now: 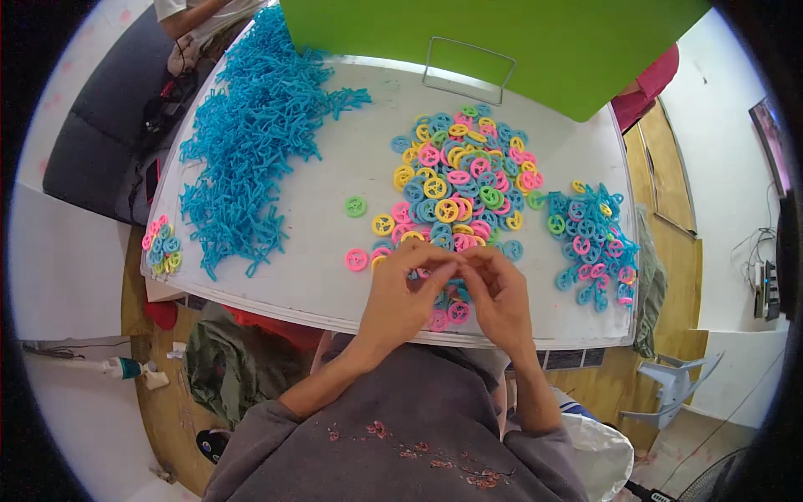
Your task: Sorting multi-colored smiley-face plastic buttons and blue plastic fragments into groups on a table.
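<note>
My left hand (405, 286) and my right hand (499, 293) meet at the fingertips over the near edge of the table. Both are closed in a pinch; whatever sits between the fingertips is too small and covered to name. Just beyond and partly beneath them spreads a heap of small plastic wheels (446, 209) in pink, yellow, blue and green. A few wheels lie apart to the left, among them a green wheel (355, 207) and a pink wheel (356, 259). At the right is a pile of blue plastic pieces with wheels on them (592, 238).
A large mound of blue plastic pieces (251, 142) covers the left of the white table (326, 284). A small wheel cluster (162, 245) lies at the left corner. Across the far side stands a green panel (502, 42) with a wire handle (469, 69). Other people sit beyond.
</note>
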The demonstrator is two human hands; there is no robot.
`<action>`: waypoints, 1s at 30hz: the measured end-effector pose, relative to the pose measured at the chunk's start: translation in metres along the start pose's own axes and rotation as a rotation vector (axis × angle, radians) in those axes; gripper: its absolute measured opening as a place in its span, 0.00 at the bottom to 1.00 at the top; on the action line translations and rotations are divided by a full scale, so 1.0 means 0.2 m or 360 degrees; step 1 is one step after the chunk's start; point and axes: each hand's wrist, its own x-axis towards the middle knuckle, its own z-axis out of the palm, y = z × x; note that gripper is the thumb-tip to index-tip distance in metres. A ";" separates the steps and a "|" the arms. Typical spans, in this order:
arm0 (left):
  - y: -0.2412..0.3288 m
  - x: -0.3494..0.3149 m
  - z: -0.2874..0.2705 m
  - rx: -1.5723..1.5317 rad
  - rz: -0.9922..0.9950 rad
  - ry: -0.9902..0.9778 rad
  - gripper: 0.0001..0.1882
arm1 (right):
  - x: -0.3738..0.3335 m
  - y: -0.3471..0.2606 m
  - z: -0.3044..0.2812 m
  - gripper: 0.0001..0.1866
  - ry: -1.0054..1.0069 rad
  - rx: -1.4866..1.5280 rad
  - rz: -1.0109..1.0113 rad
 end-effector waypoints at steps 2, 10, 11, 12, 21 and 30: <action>0.02 0.02 -0.03 -0.0153 -0.0074 0.0015 0.10 | -0.01 -0.04 0.02 0.20 -0.0072 -0.0041 -0.0049; 0.02 0.12 -0.04 -0.0285 -0.0127 0.0145 0.08 | 0.03 -0.01 -0.02 0.17 0.0009 -0.0650 -0.0399; 0.00 0.18 -0.07 0.0162 0.0118 0.0283 0.09 | 0.03 -0.02 -0.02 0.17 0.0004 -0.0655 -0.0405; -0.02 0.24 -0.10 0.0610 0.0362 0.0418 0.10 | 0.02 -0.03 -0.02 0.15 0.0082 -0.0325 -0.0158; -0.11 0.38 -0.06 0.0537 0.0284 0.0163 0.13 | 0.10 0.03 -0.05 0.08 0.0295 0.0196 -0.0246; 0.00 0.18 -0.05 -0.0794 -0.0167 -0.0264 0.11 | 0.11 0.04 -0.03 0.06 0.0246 0.0024 -0.0552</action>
